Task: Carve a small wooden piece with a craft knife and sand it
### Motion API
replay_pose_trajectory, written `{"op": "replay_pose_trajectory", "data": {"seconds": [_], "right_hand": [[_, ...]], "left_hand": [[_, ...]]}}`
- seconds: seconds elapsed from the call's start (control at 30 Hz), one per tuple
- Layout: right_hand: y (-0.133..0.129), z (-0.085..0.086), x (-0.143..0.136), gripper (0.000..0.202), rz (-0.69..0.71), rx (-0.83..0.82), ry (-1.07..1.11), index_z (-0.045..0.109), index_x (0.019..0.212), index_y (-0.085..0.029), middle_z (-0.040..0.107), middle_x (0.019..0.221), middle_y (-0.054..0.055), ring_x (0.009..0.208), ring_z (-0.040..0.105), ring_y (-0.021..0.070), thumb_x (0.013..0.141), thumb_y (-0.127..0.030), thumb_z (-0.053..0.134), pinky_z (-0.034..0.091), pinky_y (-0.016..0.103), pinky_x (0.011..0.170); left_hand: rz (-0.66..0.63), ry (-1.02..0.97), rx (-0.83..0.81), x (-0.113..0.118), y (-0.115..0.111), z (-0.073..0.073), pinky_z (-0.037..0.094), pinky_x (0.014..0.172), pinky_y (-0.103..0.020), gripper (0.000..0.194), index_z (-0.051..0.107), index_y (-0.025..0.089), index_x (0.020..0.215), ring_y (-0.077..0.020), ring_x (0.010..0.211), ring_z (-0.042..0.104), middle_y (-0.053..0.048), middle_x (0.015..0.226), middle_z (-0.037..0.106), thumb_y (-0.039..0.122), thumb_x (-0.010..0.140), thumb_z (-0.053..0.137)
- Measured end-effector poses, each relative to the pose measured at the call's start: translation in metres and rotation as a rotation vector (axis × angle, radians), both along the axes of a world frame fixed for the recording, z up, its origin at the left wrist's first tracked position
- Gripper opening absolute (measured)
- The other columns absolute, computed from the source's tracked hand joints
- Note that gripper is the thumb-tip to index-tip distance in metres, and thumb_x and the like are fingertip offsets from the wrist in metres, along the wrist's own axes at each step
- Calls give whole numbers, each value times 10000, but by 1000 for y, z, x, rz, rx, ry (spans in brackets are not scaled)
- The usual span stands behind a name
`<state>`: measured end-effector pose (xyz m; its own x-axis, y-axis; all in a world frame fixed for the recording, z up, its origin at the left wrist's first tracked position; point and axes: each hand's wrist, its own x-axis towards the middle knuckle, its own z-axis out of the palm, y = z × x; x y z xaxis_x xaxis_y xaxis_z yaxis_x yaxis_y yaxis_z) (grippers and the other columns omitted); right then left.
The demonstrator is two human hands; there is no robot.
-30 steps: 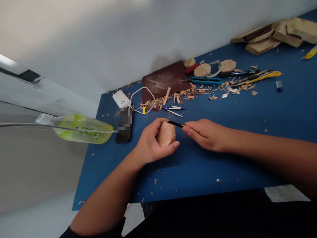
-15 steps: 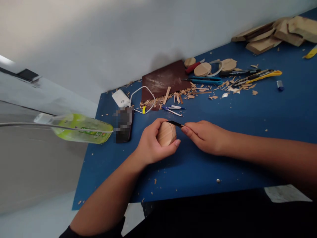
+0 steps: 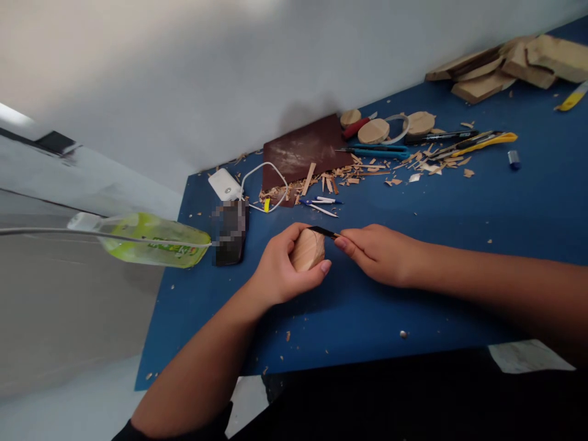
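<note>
Hardly anything has moved beyond a slight shift of the view: the round wooden block [image 3: 307,252] and the black blade [image 3: 324,232] sit almost exactly as they did half a second ago, relative to each other. Fingers and thumb of the left hand [image 3: 281,266] wrap the block, its flat face showing, above the table [image 3: 367,318] between the near and far edges, toward the left edge. Closed firmly, the right hand [image 3: 383,252] grips the blade's mostly hidden handle, the tip lying at the block's upper rim. With that contact held, the work appears to pause or creep at one spot; no fresh chip is visible there, and whether the blade bites is too small to tell. Wood shavings [image 3: 309,179] lie toward the far edge, beside a brown sheet [image 3: 301,150], with a yellow-handled cutter [image 3: 491,141] farther right.
</note>
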<state>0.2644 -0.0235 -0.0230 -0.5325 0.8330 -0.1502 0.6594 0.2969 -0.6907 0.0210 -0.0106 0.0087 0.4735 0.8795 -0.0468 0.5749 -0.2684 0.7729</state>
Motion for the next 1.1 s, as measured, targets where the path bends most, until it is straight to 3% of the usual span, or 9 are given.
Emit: {"op": "replay_pose_trajectory", "data": {"seconds": [0.27,0.5,0.77,0.9,1.1], "right_hand": [[1,-1,1,542,9,25,-37,622,972,-236,693,831,62,725,583,212,1159,-579,247,336,332,679],[0,-6,-2,528,-11,-19,64,647,962,-229,746,911,77,814,635,221,1163,-549,279,395,330,755],[-1,-5,-4,501,-38,-40,119,645,939,-231,732,910,68,823,627,216,1159,-522,301,410,336,806],[0,-5,-3,509,-24,-41,106,645,946,-229,736,911,73,826,629,219,1157,-537,299,410,332,789],[1,-4,-1,515,0,-14,92,635,943,-234,721,878,60,776,597,209,1157,-553,291,383,331,744]], "left_hand": [[-48,13,-77,-4,5,0,480,615,-279,526,715,185,1120,-156,716,604,0,856,696,600,803,781],[97,82,115,4,-5,-6,553,795,-373,562,644,215,1150,-211,846,672,-28,981,736,541,737,841],[197,134,220,9,-11,-11,545,863,-420,629,608,226,1185,-234,881,671,-43,1039,723,550,711,865],[168,111,134,9,-9,-6,539,824,-401,591,627,218,1158,-229,867,666,-39,1003,728,564,729,841],[22,22,-100,2,-1,-1,459,571,-289,539,694,201,1040,-157,657,578,7,781,663,679,794,733]]}}
